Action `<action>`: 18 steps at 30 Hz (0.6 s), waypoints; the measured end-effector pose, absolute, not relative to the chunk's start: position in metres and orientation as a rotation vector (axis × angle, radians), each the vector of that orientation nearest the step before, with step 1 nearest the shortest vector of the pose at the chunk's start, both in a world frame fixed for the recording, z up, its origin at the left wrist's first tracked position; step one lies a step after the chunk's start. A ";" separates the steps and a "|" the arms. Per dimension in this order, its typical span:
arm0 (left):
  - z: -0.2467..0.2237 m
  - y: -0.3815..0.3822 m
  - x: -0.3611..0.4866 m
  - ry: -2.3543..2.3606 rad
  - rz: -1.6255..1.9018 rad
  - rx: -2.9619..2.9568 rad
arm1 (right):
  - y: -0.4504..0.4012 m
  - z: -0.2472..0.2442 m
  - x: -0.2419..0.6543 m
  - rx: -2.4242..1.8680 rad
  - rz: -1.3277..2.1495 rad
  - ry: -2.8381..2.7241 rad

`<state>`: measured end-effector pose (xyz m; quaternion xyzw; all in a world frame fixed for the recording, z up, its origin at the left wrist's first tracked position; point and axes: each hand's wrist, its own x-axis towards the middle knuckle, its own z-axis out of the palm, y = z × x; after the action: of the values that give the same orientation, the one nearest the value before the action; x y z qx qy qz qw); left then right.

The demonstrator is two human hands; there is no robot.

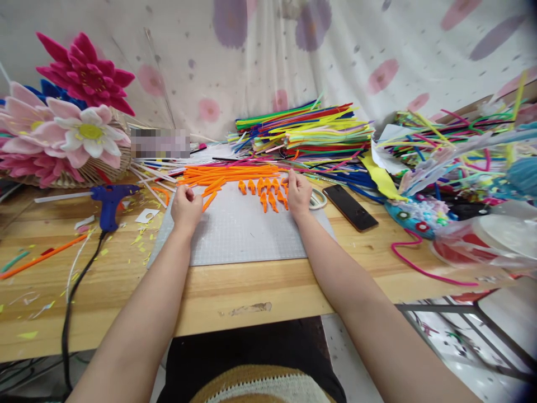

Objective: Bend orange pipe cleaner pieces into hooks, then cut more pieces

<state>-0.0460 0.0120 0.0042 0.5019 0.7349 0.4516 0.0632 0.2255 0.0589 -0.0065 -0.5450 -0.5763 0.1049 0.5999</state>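
As chenille flowers [94, 134] crowded the far left of a wooden table [235, 282], a blue glue gun [109, 208] lay nearby with a pale glue stick protruding. The left hand [185, 208], fingers curled, was at the left side of a gray cutting mat [247, 238]; whether it gripped anything could not be told. Short orange pipe-cleaner lengths [211, 195] lay just beside it, before a bundle of longer orange pipe cleaners [230, 174]. Folded orange pieces [263, 201] stood in two rows between the hands, nearest the right hand [299, 194], its fingers bent inward, their grip unclear. Farther right lay a black smartphone [351, 207] and a magenta pipe cleaner [423, 268].
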 end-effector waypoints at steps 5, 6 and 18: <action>0.004 0.008 -0.044 2.340 1.005 1.844 | 0.048 0.000 0.213 -1.229 0.175 -1.529; 0.002 0.008 -0.043 2.343 0.941 1.874 | 0.046 0.000 0.210 -1.218 0.173 -1.566; -0.004 0.014 -0.038 2.031 1.121 1.867 | 0.034 0.001 0.185 -1.160 0.173 -1.839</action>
<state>-0.0375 0.0137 -0.0045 0.6247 0.6799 0.3751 0.0818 0.1850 0.0337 0.0010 -0.4718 -0.7477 0.0705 0.4619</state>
